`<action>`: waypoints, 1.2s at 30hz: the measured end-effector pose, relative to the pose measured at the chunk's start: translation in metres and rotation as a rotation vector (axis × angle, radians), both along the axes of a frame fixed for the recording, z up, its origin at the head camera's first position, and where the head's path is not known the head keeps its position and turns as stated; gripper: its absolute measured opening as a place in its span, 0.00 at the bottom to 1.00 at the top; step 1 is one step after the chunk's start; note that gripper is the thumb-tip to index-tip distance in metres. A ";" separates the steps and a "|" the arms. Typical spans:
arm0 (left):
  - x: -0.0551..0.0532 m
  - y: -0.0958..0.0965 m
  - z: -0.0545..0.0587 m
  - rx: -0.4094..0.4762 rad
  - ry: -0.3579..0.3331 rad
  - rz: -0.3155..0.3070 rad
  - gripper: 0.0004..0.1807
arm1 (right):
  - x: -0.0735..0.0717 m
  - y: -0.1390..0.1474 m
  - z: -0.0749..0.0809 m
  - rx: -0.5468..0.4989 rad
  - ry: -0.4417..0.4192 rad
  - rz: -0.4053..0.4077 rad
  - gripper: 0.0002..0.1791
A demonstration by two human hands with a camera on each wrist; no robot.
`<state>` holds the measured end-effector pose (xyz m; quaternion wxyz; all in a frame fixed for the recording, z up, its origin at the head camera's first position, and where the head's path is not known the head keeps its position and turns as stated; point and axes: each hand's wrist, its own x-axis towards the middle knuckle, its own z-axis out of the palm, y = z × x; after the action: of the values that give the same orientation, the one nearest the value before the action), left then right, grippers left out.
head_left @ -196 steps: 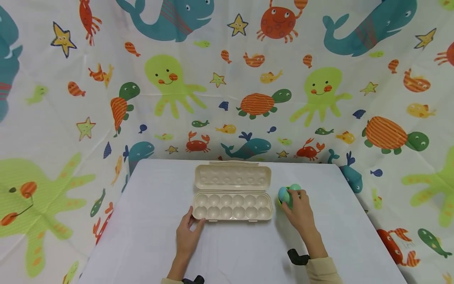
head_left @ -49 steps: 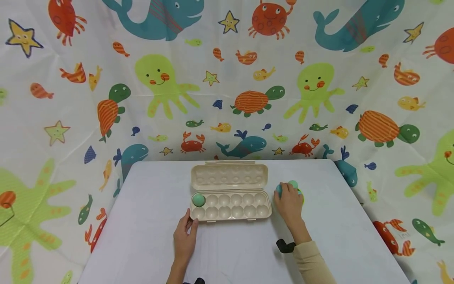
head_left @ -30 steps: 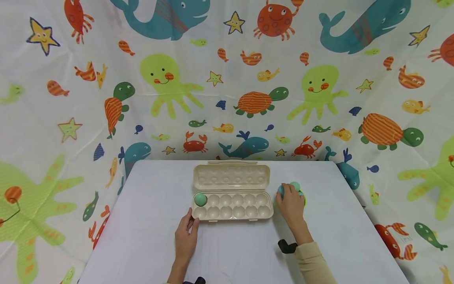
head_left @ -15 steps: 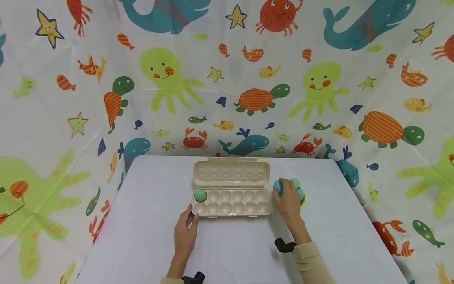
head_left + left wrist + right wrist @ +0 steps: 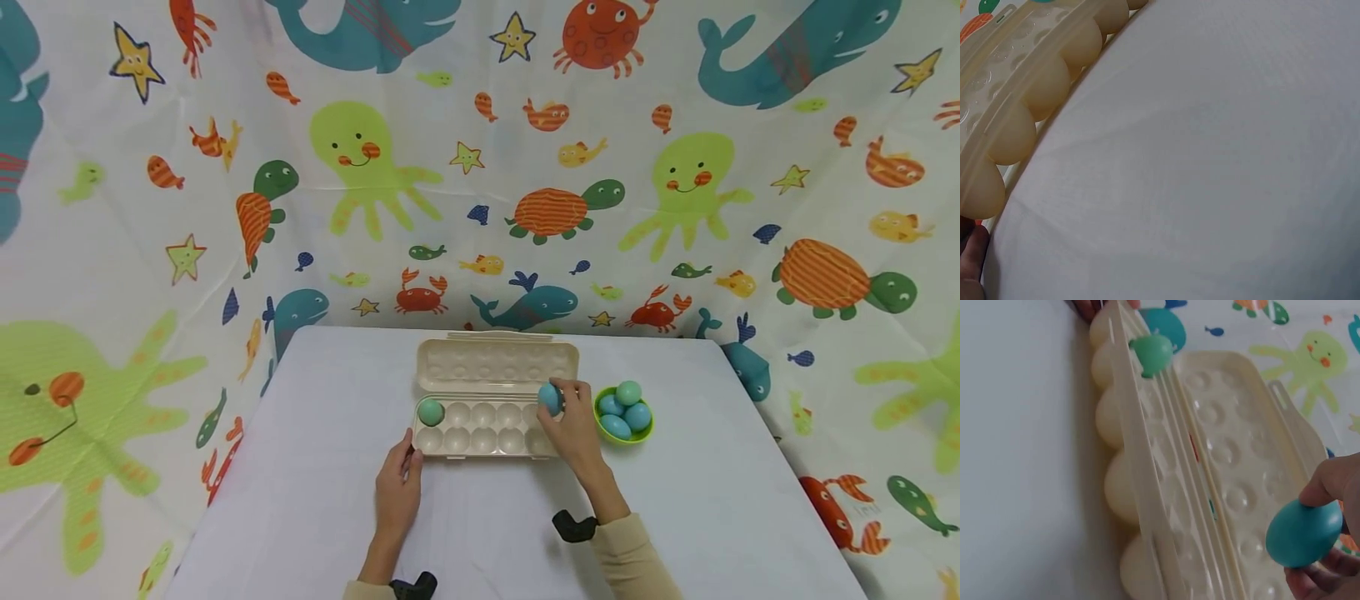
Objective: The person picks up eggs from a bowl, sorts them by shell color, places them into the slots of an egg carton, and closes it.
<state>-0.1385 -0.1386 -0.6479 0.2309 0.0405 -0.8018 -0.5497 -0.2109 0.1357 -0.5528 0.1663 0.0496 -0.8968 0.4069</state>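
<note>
Spreading across the back and sides, a pale cloth [image 5: 487, 183] carried printed whales, turtles and octopuses. Before it stood a white table [image 5: 480, 525]. Near its far edge lay the beige egg carton [image 5: 483, 440], open, with its lid [image 5: 497, 365] folded back toward the cloth and 2 rows of cups [image 5: 483, 413] on the near side. A lime-green bowl [image 5: 626, 441] rested just beside the carton's right end. The left hand [image 5: 397, 487] held the near left corner, thumb and fingers clamped on the carton. The right hand [image 5: 576, 429] was over the right end, thumb and fingers clamped on 1 blue egg [image 5: 550, 398]. The bowl held 3 more blue eggs [image 5: 616, 427] and 1 green egg [image 5: 628, 392]. Another green egg [image 5: 431, 412] sat in the carton's far-left cup.
</note>
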 end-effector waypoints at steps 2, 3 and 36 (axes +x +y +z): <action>0.001 0.000 0.000 -0.011 0.006 0.008 0.23 | 0.002 -0.011 0.001 -0.014 0.023 0.037 0.25; 0.001 0.000 0.000 -0.019 0.011 0.013 0.22 | 0.003 -0.017 0.001 -0.022 0.036 0.060 0.25; 0.008 0.006 -0.002 0.116 -0.081 0.044 0.19 | 0.022 -0.140 -0.036 0.180 0.078 0.437 0.22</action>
<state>-0.1300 -0.1323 -0.6499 0.2073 0.0935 -0.7761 -0.5881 -0.1889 -0.0041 -0.5885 0.1036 0.2728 -0.8904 0.3494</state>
